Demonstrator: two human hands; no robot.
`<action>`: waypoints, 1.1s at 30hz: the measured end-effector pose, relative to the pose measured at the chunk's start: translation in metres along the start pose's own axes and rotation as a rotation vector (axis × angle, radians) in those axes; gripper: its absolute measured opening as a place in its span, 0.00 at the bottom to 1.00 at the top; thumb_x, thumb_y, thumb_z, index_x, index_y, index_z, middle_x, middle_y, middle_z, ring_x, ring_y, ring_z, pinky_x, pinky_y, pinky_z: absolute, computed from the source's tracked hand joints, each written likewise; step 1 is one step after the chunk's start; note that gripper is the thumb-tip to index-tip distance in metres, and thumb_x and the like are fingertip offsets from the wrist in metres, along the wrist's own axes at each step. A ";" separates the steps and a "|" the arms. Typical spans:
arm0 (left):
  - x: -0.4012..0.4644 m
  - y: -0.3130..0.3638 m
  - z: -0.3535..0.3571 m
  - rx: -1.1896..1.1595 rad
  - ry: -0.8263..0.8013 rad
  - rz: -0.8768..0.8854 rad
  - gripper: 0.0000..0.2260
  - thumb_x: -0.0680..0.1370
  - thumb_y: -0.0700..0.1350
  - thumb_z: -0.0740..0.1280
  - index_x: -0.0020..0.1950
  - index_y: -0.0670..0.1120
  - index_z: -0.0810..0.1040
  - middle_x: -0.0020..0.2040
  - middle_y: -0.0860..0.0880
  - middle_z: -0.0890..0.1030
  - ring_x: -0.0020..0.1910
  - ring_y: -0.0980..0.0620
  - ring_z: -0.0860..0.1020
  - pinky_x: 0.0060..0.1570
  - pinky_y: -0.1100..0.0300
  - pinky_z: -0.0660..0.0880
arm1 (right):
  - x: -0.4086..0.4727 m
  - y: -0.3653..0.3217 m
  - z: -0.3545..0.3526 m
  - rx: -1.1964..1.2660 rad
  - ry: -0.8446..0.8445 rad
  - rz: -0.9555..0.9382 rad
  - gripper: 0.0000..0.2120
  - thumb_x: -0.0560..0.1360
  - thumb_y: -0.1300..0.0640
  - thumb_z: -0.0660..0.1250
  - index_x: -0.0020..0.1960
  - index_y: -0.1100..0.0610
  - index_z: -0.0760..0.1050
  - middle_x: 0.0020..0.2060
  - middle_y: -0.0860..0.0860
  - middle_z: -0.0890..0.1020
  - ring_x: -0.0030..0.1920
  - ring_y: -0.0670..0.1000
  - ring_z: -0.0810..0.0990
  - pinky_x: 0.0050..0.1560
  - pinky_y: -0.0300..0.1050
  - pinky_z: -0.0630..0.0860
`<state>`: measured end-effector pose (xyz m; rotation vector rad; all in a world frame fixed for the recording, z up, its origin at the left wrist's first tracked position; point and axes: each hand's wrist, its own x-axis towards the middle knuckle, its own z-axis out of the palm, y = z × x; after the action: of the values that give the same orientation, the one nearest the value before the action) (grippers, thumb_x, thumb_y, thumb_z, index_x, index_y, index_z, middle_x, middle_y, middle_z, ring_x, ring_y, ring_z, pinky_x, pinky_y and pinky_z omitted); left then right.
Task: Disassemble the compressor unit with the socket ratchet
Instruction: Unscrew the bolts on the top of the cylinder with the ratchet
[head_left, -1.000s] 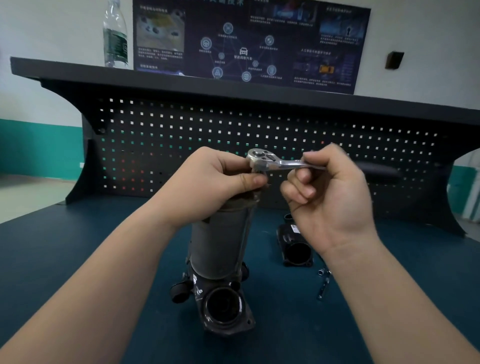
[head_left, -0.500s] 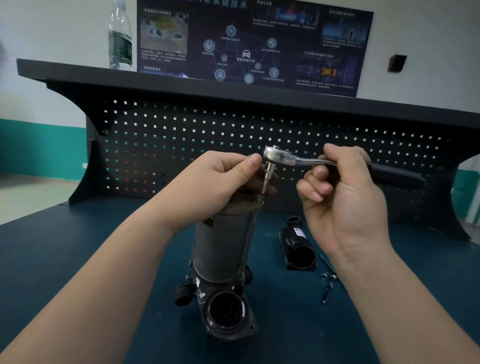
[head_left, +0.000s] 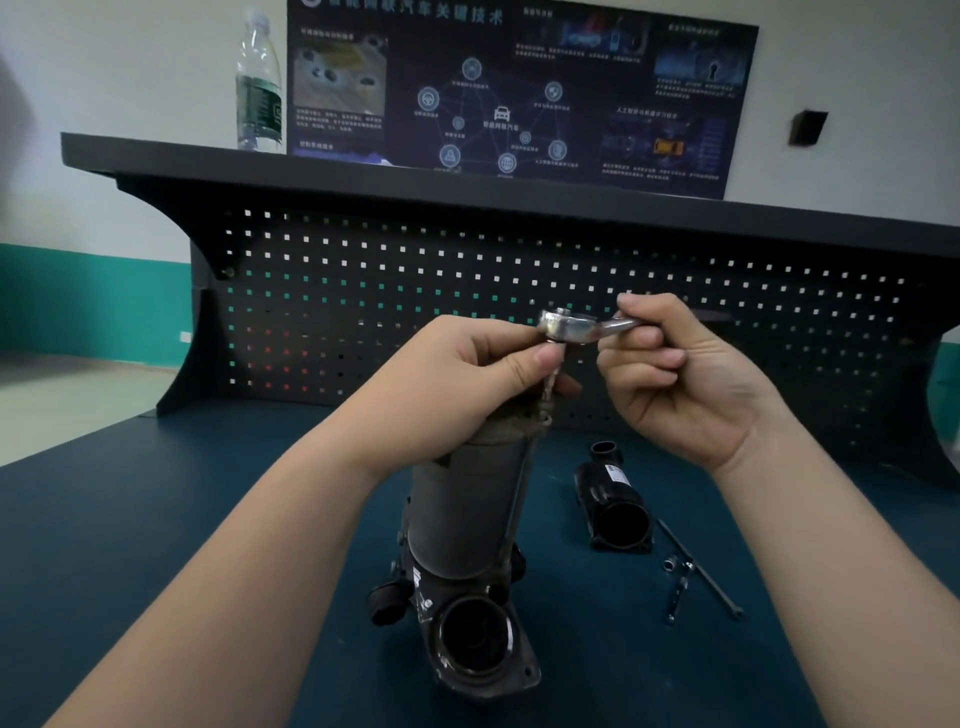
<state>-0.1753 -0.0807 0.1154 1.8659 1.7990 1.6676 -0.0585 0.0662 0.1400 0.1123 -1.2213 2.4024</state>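
- Left hand (head_left: 457, 384): fingers curl over the upper end of the compressor unit (head_left: 467, 519), with the thumb tip laid against the socket extension (head_left: 549, 382) just under the ratchet head; the grip steadies both the housing and the bit.
- Right hand (head_left: 680, 384): fingers fold round the shank of the socket ratchet (head_left: 582, 328), which lies roughly level and points to the right; the dark grip end passes behind the hand and is blurred.
- Compressor unit: stands tilted on the blue bench top (head_left: 156, 519), its open round port toward the viewer and its top end under the left hand. The fastener itself is hidden by the fingers, so whether the socket is fully seated cannot be told.
- Step in hand, as judged: loosening a bolt at the top end of the housing.
- Risk 1: the socket may ride off the bolt head if the extension leans; a long thin extension under a sideways pull favours this, and rounded corners would follow.
- Risk 2: the unit rests on a narrow, slanted base, so a hard swing of the handle could tip or twist it out of the left hand's hold.
- Risk 3: the left thumb sits close under the ratchet head and could be pinched if the tool slips.
- Nearby: a black detached housing (head_left: 615, 506) lies to the right of the unit, with loose sockets and a thin bar (head_left: 685, 571) just beside it; a water bottle (head_left: 258, 88) stands on the shelf above the pegboard (head_left: 363, 291).
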 end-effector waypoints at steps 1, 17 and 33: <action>0.000 0.001 0.000 -0.015 0.002 0.001 0.08 0.80 0.47 0.66 0.52 0.53 0.84 0.46 0.54 0.87 0.50 0.57 0.83 0.54 0.65 0.77 | 0.003 0.000 -0.003 0.044 -0.004 0.047 0.11 0.69 0.60 0.66 0.32 0.56 0.67 0.23 0.45 0.68 0.18 0.42 0.64 0.17 0.30 0.62; -0.002 0.005 0.004 -0.046 -0.003 0.052 0.09 0.79 0.41 0.67 0.46 0.53 0.84 0.42 0.54 0.86 0.43 0.60 0.81 0.46 0.67 0.77 | -0.029 0.051 0.006 -1.284 0.030 -1.718 0.14 0.78 0.60 0.63 0.34 0.57 0.73 0.26 0.53 0.71 0.25 0.52 0.68 0.28 0.43 0.67; -0.001 0.009 0.011 -0.096 0.084 0.051 0.12 0.76 0.44 0.70 0.33 0.55 0.85 0.32 0.54 0.82 0.32 0.63 0.76 0.32 0.71 0.73 | -0.041 0.047 0.022 -1.528 0.154 -1.586 0.14 0.76 0.63 0.64 0.32 0.63 0.71 0.26 0.53 0.71 0.27 0.50 0.67 0.32 0.37 0.67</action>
<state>-0.1616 -0.0773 0.1163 1.8434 1.6802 1.8416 -0.0446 0.0101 0.1073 0.2476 -1.5446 -0.0459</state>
